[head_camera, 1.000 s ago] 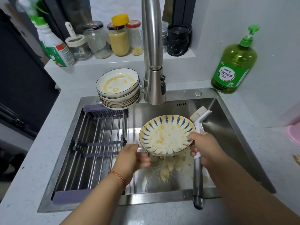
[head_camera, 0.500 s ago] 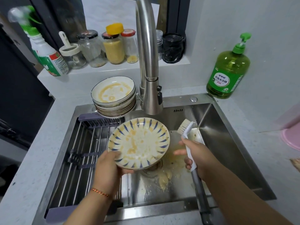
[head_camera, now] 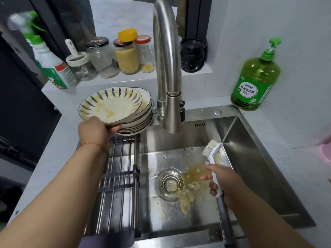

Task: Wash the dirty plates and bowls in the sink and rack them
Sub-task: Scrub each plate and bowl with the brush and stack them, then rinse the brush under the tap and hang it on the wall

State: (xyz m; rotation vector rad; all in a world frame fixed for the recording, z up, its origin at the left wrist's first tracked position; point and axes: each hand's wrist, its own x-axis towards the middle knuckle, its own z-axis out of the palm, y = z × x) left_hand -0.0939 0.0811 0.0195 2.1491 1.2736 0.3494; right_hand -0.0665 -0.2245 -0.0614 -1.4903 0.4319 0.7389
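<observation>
Left hand (head_camera: 94, 130) grips rim of soiled blue-striped plate (head_camera: 111, 106), held over dirty stack (head_camera: 136, 120) at back left corner of sink (head_camera: 250, 158). Right hand (head_camera: 225, 185) curled round one brush (head_camera: 214, 158) over basin. Rack (head_camera: 118, 176) holds nothing. Judgement: no piece washed, none racked. Stack count uncertain, roughly seven. Tap (head_camera: 168, 68) dry.

The plate (head_camera: 110, 106) is cream-white with dark blue strokes and yellow bands around the rim, and has yellow-brown smears. The brush (head_camera: 213, 159) has a white head, pale bristles and a grey handle. The sink (head_camera: 250, 176) is silver steel, with yellowish residue near the drain. The soap bottle (head_camera: 255, 83) is green with a green pump. One jar (head_camera: 127, 56) has a yellow lid. The surface (head_camera: 59, 144) is pale grey, speckled.
</observation>
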